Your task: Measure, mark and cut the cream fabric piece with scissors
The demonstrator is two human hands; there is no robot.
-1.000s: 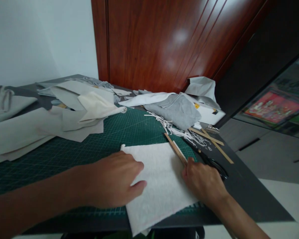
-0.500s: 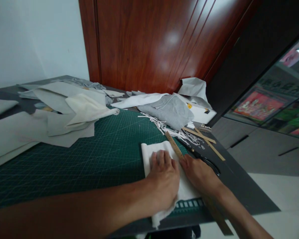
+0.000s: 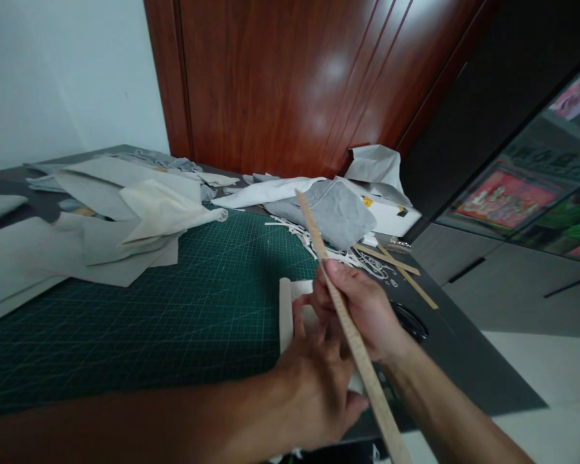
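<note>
- Running bare to the left of the white cloth [image 3: 285,316], the green mat [image 3: 212,303] leaves open room; pale fabric pieces [image 3: 24,248] bound it farther left
- Tan ruler [image 3: 363,361] slants over the table's [image 3: 478,367] near edge, lower end out of frame
- Back: grey cloth [image 3: 345,216], white box [image 3: 390,218], then red-brown wood panel [image 3: 270,84]
- Clutter by right hand [image 3: 360,303]: white strips [image 3: 348,258], crossed slats [image 3: 418,287], black handles [image 3: 410,322] near the wrist
- Right hand closed round ruler, held slanting above the cloth
- Left hand [image 3: 314,380] over cloth, thumb spread — can't tell if pinching
- Hands overlap in view — contact unclear
</note>
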